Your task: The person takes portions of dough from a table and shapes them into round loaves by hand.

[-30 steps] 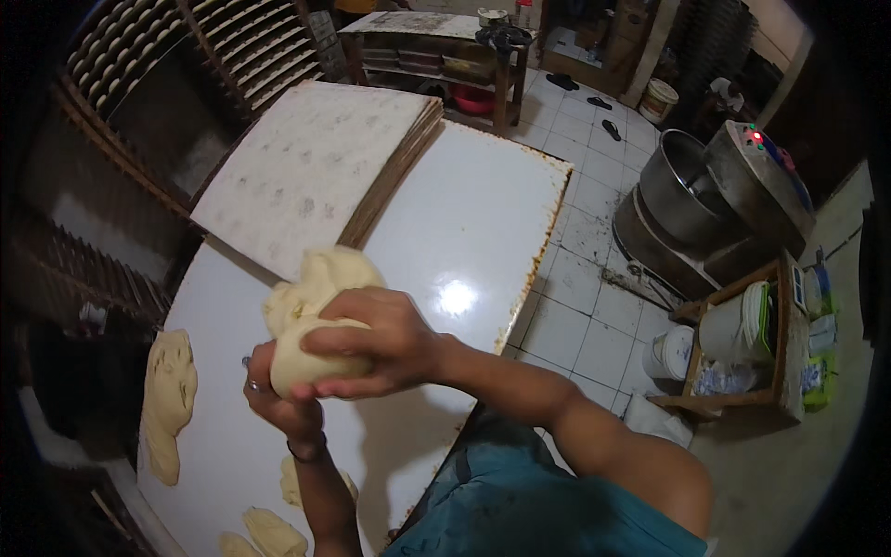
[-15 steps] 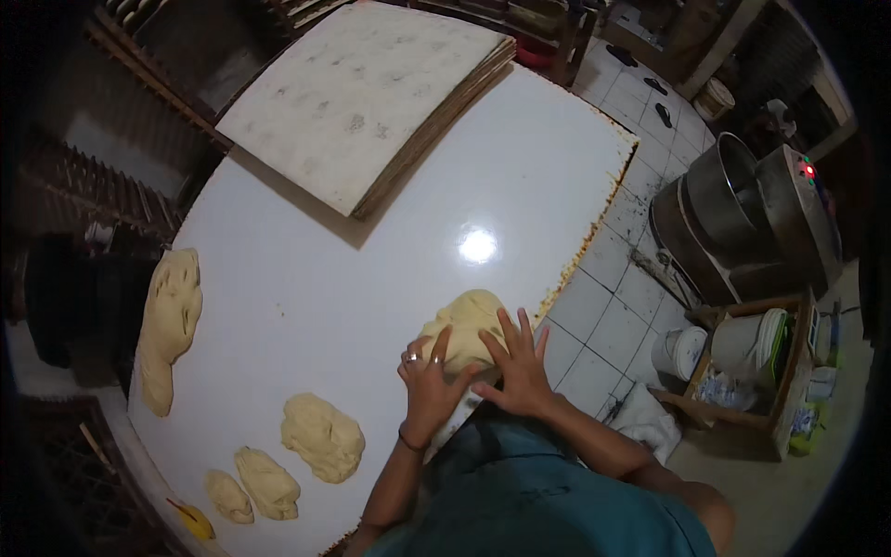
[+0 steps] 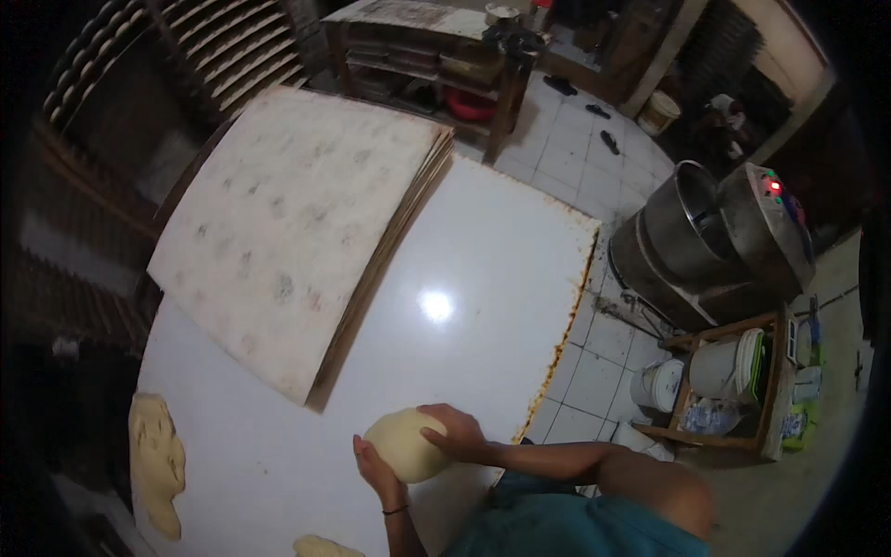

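A smooth, rounded ball of pale dough (image 3: 401, 444) is cupped between my left hand (image 3: 376, 467) and my right hand (image 3: 455, 434) over the lower part of the white table (image 3: 487, 278). My left fingers curve round its left side, and my right fingers wrap over its upper right. A long, lumpy piece of dough (image 3: 158, 464) lies along the table's left edge, and another piece (image 3: 325, 548) is partly visible at the bottom. A stack of floured boards (image 3: 288, 223) covers the table's upper left.
Wooden racks (image 3: 232, 46) stand at the upper left. A shelved bench (image 3: 408, 28) is at the back. To the right are a steel mixer (image 3: 677, 241), a wooden shelf unit (image 3: 766, 436) with buckets, and dark sandals (image 3: 608, 141) on the tiled floor.
A second ago my hands gripped lumpy dough; half a second ago they spread over it near the table's right edge. Now they hold it as a rounder ball, farther left on the table.
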`<state>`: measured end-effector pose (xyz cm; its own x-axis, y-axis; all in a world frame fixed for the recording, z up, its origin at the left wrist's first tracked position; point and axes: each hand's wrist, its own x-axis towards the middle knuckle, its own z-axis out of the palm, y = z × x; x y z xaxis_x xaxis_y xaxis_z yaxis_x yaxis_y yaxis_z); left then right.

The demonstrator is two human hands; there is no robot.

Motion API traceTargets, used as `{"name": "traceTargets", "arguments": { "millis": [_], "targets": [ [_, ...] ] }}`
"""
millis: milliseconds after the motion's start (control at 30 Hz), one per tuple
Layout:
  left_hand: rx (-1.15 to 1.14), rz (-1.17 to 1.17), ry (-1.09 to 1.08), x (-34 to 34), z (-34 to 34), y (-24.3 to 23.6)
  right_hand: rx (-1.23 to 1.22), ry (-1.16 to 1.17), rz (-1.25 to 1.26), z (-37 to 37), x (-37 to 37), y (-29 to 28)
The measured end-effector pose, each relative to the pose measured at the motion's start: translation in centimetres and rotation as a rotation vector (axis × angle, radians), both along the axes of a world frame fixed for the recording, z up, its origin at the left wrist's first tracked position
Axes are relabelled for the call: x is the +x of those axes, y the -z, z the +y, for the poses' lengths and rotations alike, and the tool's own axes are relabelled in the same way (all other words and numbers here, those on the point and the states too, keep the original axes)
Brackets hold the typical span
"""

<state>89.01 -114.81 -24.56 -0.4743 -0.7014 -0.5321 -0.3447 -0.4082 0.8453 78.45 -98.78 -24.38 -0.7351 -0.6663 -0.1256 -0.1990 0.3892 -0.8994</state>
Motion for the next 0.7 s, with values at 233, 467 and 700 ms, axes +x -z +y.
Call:
{"name": "traceTargets", "arguments": {
  "millis": [233, 467, 700],
  "targets": [
    [0.59, 0.706, -0.079, -4.6, -1.6, -2.3, -0.683, -0.392, -1.561, -7.9, -7.9, -1.9],
    [-0.269, -0.299, 0.249, 3.3, 0.0, -4.4, 0.01, -0.553, -0.218, -4.3, -13.5, -3.4],
    [-0.198, 0.023, 0.702, -7.2, -4.0, -0.2, 0.183, -0.37, -0.476, -3.5, -13.2, 3.8]
  ]
}}
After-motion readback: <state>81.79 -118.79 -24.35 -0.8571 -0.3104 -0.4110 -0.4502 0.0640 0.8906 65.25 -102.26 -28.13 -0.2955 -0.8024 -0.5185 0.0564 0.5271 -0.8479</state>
